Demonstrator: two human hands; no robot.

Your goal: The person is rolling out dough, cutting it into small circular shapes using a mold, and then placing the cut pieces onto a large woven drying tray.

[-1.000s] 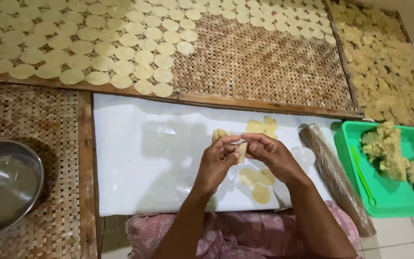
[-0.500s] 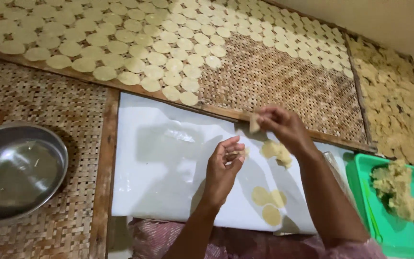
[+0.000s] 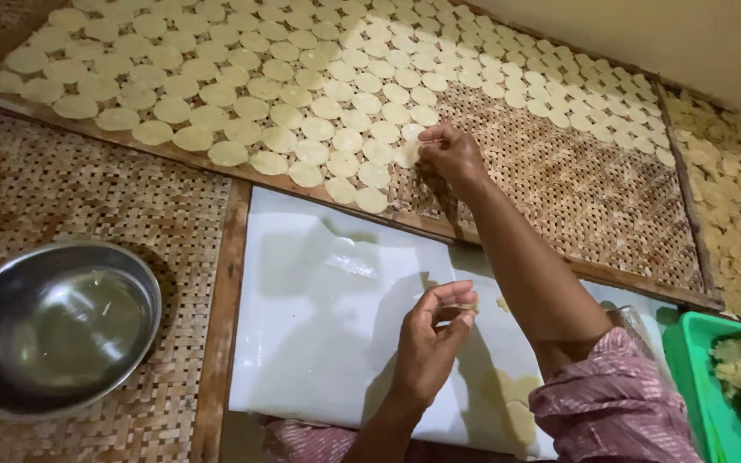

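The right hand (image 3: 449,154) sets a round pale dough disc (image 3: 406,155) on the woven bamboo tray (image 3: 559,184), fingers pinched on it. The left hand (image 3: 433,339) pinches a small dough piece (image 3: 465,305) above the white plastic sheet (image 3: 328,317).

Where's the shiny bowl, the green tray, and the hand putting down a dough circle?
Bowl (image 3: 57,326), head view, inner bottom.
Green tray (image 3: 698,377), head view, left rim.
Right hand (image 3: 449,154), head view, back of hand.

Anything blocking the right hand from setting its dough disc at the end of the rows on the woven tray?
Nothing visible. The right hand is already at the dough disc on the woven tray, with bare weave beside it.
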